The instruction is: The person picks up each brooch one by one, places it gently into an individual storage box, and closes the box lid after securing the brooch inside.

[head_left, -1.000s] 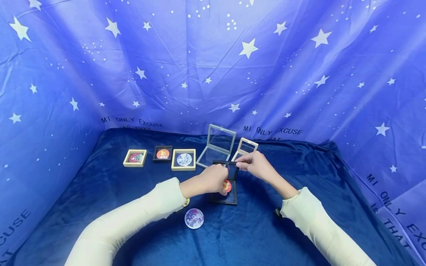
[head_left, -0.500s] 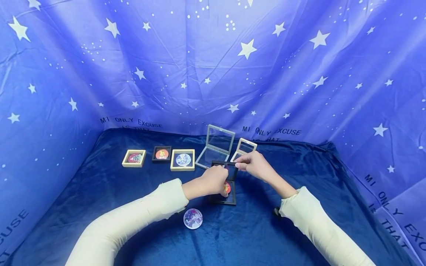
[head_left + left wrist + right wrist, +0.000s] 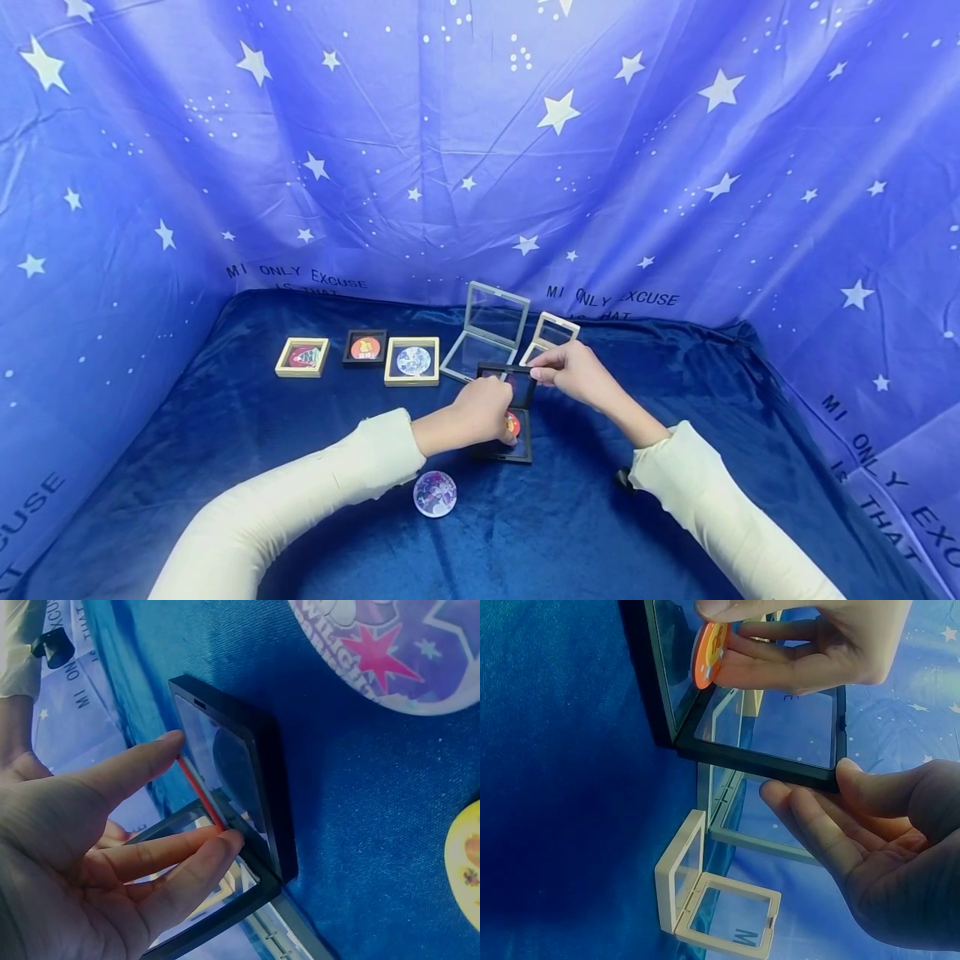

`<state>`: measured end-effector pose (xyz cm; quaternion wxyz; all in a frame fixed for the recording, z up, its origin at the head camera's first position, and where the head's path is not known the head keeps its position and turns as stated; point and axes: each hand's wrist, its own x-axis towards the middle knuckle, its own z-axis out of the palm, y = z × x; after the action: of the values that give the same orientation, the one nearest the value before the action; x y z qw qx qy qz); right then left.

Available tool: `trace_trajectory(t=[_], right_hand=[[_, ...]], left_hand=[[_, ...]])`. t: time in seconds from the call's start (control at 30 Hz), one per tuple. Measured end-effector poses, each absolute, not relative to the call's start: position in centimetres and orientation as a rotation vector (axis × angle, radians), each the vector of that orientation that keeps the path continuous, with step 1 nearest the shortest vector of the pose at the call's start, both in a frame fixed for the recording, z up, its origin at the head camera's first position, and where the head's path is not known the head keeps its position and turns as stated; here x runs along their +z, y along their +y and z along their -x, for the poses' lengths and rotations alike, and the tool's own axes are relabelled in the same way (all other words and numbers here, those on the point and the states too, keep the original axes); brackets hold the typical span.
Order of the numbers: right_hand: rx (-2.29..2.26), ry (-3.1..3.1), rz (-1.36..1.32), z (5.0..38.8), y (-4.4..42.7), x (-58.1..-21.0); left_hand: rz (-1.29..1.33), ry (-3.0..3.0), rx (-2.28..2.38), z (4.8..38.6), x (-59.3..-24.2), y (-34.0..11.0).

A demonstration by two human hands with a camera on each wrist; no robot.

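My left hand [image 3: 482,408] pinches a round orange-red badge [image 3: 711,654] by its rim, thumb on one side and fingers on the other. The badge is just over the lower half of an open black display frame [image 3: 521,456], close to its clear film; the left wrist view shows it edge-on. My right hand [image 3: 576,373] grips the outer edge of the frame's raised lid [image 3: 761,761] between thumb and fingers. Nearer my body a purple pony badge [image 3: 435,494] lies on the cloth. A yellow badge [image 3: 466,862] shows at the edge of the left wrist view.
Behind the black frame stand an open grey-green frame [image 3: 460,337] and a small open cream frame [image 3: 681,928]. Leftward sit a cream frame [image 3: 387,375] with a blue-white badge, a small black frame [image 3: 348,350] and another cream frame [image 3: 281,363]. Blue velvet [image 3: 570,533] covers the surface.
My left hand has shifted very slightly toward me with the badge. The yellow badge by the left sleeve has passed out of sight in the head view. My right hand stays on the lid.
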<state>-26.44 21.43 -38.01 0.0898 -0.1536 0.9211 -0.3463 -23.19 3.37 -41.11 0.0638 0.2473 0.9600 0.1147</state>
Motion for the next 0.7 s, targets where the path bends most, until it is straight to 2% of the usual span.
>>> trace_trajectory(t=[0.7], right_hand=[[-1.038, 2.739, 0.457, 26.57, 21.54, -38.17]], left_hand=[[-0.757, 2.903, 0.344, 22.71, -41.85, 3.32]])
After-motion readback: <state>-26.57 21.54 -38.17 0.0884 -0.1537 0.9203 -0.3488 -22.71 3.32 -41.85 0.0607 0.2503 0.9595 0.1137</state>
